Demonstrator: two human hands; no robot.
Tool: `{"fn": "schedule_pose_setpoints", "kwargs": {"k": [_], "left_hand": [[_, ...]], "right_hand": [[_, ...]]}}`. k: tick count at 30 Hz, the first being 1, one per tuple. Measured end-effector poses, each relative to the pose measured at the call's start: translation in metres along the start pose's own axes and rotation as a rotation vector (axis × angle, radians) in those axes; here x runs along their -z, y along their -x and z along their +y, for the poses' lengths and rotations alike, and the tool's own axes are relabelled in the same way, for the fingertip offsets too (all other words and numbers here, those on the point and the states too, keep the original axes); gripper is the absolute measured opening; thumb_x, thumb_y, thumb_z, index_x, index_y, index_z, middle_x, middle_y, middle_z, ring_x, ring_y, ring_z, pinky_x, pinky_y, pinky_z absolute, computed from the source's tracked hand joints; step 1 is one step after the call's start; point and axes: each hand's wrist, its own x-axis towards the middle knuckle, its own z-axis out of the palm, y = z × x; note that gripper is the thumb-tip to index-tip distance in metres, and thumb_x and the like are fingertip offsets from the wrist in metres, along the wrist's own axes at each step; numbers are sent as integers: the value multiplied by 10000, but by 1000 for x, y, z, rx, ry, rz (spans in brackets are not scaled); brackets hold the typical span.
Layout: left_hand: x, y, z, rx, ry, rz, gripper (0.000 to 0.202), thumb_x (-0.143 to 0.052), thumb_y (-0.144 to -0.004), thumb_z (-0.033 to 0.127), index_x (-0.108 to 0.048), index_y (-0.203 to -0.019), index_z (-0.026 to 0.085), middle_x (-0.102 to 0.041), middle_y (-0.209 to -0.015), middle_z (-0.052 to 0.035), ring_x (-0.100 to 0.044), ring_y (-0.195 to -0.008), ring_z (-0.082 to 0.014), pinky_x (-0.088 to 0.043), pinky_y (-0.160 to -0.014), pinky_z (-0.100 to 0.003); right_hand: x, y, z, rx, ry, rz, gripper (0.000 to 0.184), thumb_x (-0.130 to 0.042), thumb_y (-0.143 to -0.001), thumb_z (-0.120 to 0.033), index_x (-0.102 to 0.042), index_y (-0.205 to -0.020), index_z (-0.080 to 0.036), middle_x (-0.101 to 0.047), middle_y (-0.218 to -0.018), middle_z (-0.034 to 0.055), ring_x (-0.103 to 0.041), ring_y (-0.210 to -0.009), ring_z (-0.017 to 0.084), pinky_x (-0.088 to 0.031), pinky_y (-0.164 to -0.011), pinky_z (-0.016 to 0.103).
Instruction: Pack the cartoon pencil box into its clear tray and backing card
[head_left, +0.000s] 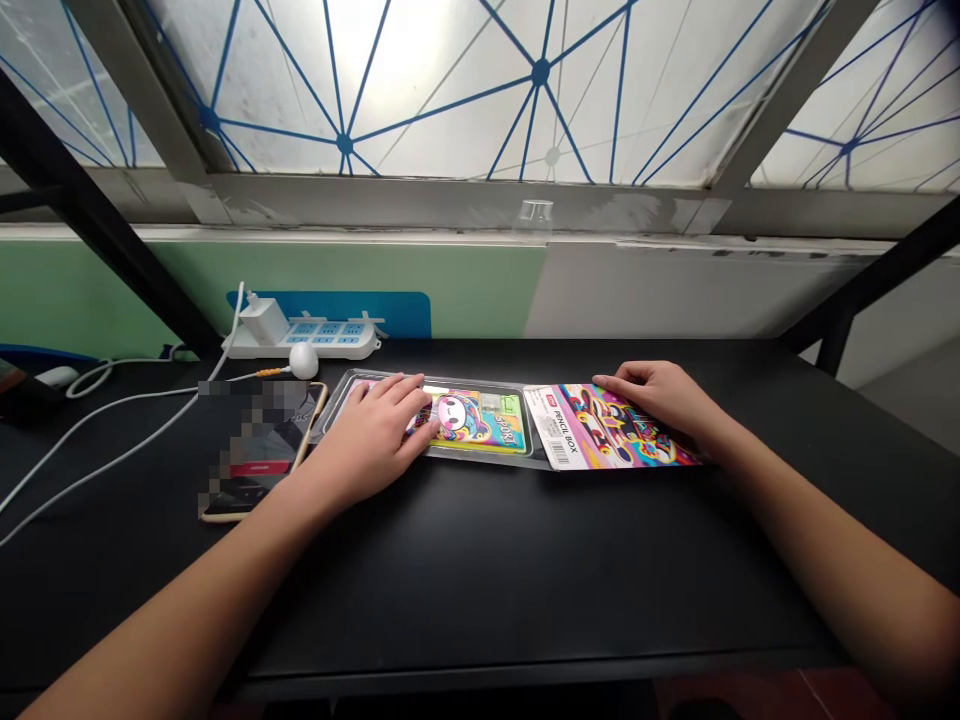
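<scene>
My left hand [379, 435] lies flat with its fingers stretched out over the left part of a colourful pencil box [487, 420], which has a cartoon face printed on it. The box sits in a clear plastic tray [536, 450], partly hidden by that hand. Right of the tray, overlapping its end, is a bright printed card [566, 430] with a barcode and the words "PENCIL BOX". My right hand [660, 395] grips this card at its far edge, fingers curled; the wrist covers the card's right end.
A phone [259, 480], partly blurred out, lies left of the tray beside my left forearm. Behind it are a white power strip [345, 345] with a charger [264, 318] and white cables [112, 405]. Black metal bars [124, 215] slant up at both sides of the black desk [487, 590].
</scene>
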Motion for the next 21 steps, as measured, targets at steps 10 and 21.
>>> {"fn": "schedule_pose_setpoints", "kwargs": {"k": [10,21], "left_hand": [[10,2,-19,-9,18,-116,538,-408,-1015,627,-597,-1414,319,-469,-1598,-87,-435,-1454,-356,-352,-1129,-588],[13,10,2,-84,42,-164,769,-582,-869,758,-476,-1531,381,-353,-1660,-121,-399,-1452,-425,-308,-1149,-634]], "right_hand": [[13,6,-3,-14,20,94,574,-658,-740,-808,-689,-693,-238,-672,-663,32,-540,-634,187,-376,-570,323],[-24,22,-36,40,-51,23,622,-558,-795,-834,-587,-631,-234,-626,-629,23,-506,-592,175,-350,-544,313]]}}
